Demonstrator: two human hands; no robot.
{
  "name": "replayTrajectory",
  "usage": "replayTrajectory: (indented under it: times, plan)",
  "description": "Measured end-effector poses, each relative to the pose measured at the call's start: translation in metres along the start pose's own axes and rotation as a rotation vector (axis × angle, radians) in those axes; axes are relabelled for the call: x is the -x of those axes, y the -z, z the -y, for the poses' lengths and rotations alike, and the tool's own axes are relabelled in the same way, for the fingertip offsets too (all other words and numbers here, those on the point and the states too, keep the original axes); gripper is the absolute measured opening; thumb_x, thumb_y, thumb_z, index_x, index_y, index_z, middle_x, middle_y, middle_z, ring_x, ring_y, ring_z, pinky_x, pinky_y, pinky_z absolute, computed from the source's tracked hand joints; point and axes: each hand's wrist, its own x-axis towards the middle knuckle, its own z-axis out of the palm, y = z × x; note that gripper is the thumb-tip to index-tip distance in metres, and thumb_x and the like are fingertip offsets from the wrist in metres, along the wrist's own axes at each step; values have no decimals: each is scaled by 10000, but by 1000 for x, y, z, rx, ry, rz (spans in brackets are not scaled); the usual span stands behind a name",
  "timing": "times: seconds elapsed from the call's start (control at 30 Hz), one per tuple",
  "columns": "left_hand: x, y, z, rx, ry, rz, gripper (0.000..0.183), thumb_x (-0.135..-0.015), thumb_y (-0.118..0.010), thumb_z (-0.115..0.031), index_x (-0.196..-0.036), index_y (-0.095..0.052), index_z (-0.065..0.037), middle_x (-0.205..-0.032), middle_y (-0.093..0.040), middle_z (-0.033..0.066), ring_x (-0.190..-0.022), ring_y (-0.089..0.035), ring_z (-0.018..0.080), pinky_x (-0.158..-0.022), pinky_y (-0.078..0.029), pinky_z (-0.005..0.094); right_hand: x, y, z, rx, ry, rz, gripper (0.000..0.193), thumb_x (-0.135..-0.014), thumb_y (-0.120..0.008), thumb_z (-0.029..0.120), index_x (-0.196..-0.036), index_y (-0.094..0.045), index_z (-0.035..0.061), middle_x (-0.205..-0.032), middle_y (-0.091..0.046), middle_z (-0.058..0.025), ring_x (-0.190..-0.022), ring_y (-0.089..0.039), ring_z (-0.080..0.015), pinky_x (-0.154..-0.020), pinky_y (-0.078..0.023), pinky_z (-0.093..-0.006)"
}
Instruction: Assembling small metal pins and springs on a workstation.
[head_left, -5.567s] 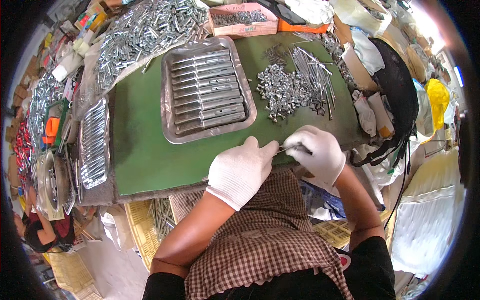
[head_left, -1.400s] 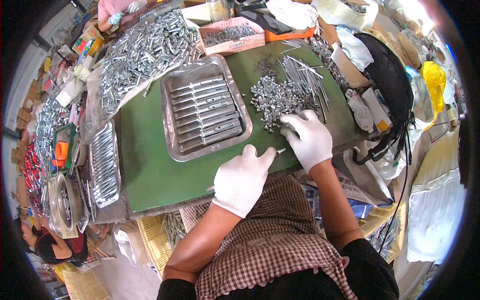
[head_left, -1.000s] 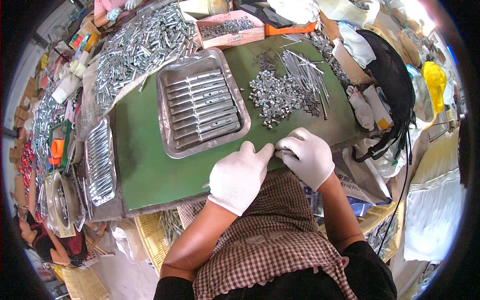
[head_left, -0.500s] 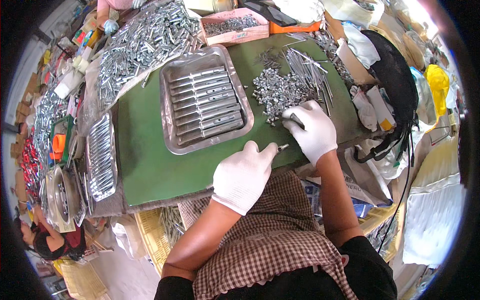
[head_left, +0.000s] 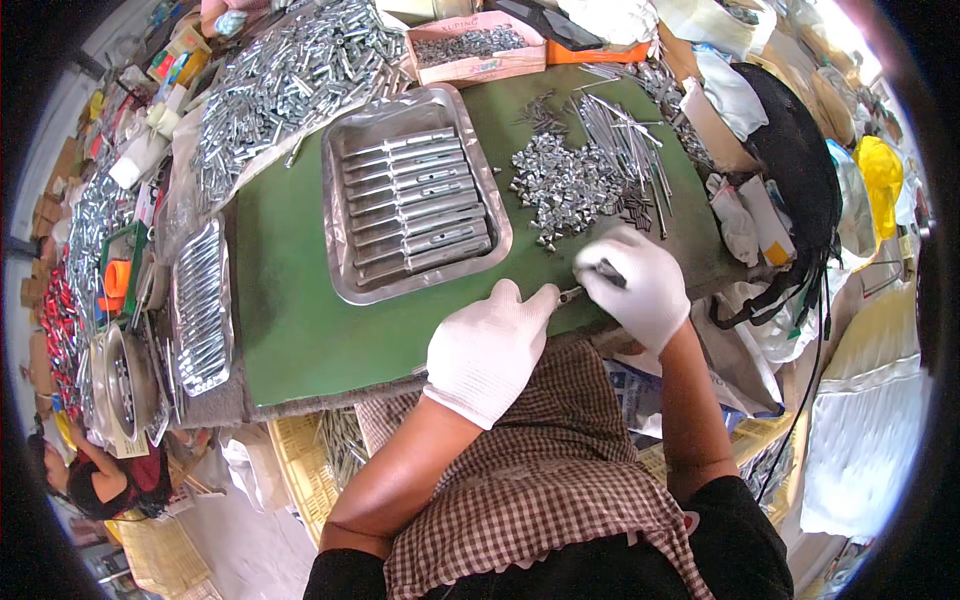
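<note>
In its white knit glove, my left hand [head_left: 490,345] is closed round a thin metal tube; the tube's silvery tip [head_left: 569,295] sticks out past the fingers toward the right. My right hand [head_left: 640,290], gloved too and slightly blurred, is curled at that tip with a small dark piece [head_left: 608,270] in its grip. What the piece is, I cannot make out. Just beyond the right hand lies a heap of small silver metal parts [head_left: 565,185]. To the left, a metal tray [head_left: 335,230] holds a row of metal tubes [head_left: 425,215].
Long thin rods [head_left: 625,140] and short dark pins [head_left: 540,112] lie on the green mat [head_left: 290,340]. A large pile of metal tubes [head_left: 300,80] and a pink box [head_left: 475,65] stand at the back. A smaller tray [head_left: 203,310] sits at left, a black bag [head_left: 790,170] at right.
My right hand has moved from the heap of small parts toward me and right, to the tube's tip, with the small dark piece. My left hand has stayed nearly still.
</note>
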Motion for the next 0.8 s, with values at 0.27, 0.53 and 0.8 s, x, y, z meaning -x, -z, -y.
replayTrajectory:
  times: [0.27,0.53,0.8]
  plan:
    - [0,3,0,-8,6,53,225,-867,-623,-208,-1091,-642,-198,-769,-526,78,-543,-580,269,-489,-480,389,15,-6,17,-32,5,44,139,-756,-677,101,-889,-646,124,-854,-634,-74,-798,-640,-303,-675,-515,-394]
    - [2,2,-1,13,5,26,233,-864,-626,-184,-1095,-655,-196,-773,-530,70,-544,-583,261,-480,-481,379,11,-4,26,-27,-160,129,113,-766,-676,137,-869,-646,101,-842,-629,-117,-765,-630,-346,-668,-508,-429]
    - [5,-5,3,-17,-44,11,353,-853,-617,-168,-1203,-637,-204,-757,-514,75,-547,-589,257,-481,-484,378,5,0,28,112,-161,231,125,-793,-678,166,-858,-616,79,-819,-610,-143,-768,-611,-385,-668,-493,-462]
